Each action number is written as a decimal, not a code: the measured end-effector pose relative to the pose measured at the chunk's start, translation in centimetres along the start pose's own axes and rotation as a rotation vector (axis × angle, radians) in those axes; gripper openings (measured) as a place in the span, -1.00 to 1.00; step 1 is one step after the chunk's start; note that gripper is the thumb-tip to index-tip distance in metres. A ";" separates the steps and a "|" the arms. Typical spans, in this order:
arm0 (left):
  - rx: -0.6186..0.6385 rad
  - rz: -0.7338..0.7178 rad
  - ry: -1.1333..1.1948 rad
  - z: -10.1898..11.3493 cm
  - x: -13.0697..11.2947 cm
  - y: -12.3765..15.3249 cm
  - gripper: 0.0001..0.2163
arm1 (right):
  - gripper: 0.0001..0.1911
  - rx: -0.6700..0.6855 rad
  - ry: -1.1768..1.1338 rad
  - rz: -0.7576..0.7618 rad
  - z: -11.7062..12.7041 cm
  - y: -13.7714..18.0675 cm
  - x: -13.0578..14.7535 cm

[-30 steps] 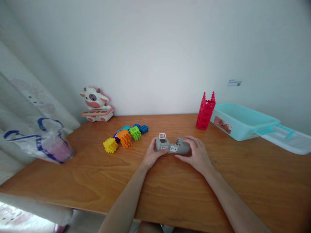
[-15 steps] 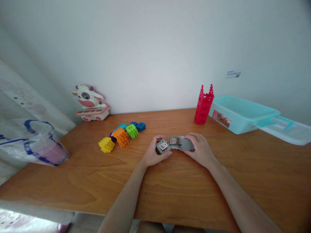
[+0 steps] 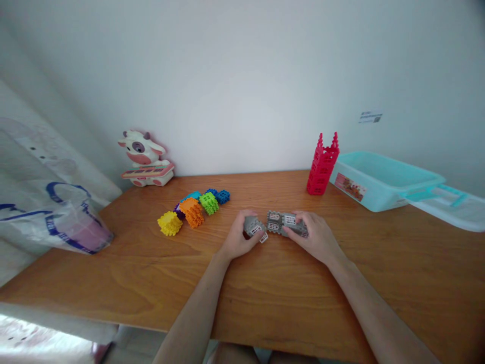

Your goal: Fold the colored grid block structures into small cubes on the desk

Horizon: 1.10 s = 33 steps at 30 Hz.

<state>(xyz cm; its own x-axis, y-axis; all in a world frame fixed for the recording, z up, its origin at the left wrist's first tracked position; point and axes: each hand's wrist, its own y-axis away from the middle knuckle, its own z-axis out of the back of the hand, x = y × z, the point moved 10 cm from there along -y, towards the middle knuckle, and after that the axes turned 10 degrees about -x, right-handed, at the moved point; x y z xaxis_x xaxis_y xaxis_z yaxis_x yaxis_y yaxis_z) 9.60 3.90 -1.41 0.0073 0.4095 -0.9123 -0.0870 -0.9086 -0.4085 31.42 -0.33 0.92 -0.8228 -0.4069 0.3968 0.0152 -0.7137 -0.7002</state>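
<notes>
My left hand [image 3: 239, 237] is closed around a small grey toy building block [image 3: 254, 226] with a white window frame, which is tilted and stands out at its lower right corner. My right hand [image 3: 316, 235] grips a longer grey block piece [image 3: 281, 222] made of joined sections, with white and brown window grids on its top. A narrow gap separates the two grey pieces. Both hands are low over the middle of the wooden table [image 3: 265, 293]. My right fingers hide the far right part of the longer piece.
Stacks of yellow [image 3: 170, 223], orange [image 3: 192, 212], green [image 3: 209, 202] and blue blocks [image 3: 223, 196] lie left of my hands. A red block tower [image 3: 323, 168] stands by a turquoise box [image 3: 382, 189] with its lid off to the side. A cow keyboard toy [image 3: 147, 159] and a plastic bag [image 3: 76, 225] are further left.
The grey pieces, close together at their corners before, are now slightly apart. The right piece has been turned to show windows on top, and the left block has turned too.
</notes>
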 end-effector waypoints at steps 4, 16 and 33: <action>0.017 0.149 0.040 -0.2 2.1 0.1 -0.51 | -0.70 -0.051 0.009 -0.046 0.3 0.1 -0.7; 0.038 0.601 0.715 -3.2 2.6 1.7 -0.57 | -0.64 -0.060 -0.103 0.182 1.3 0.1 5.2; 0.108 0.553 0.697 -5.9 1.7 1.9 -0.84 | -0.66 0.375 -0.871 -0.520 -5.7 3.0 6.1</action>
<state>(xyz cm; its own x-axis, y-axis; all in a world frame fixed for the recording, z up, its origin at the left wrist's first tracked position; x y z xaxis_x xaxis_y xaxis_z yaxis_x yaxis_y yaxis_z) 15.34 2.44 -3.93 0.5368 -0.2596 -0.8027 -0.3510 -0.9339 0.0673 23.15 -1.71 -2.15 -0.0946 -0.1636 0.9820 0.0753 -0.9847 -0.1568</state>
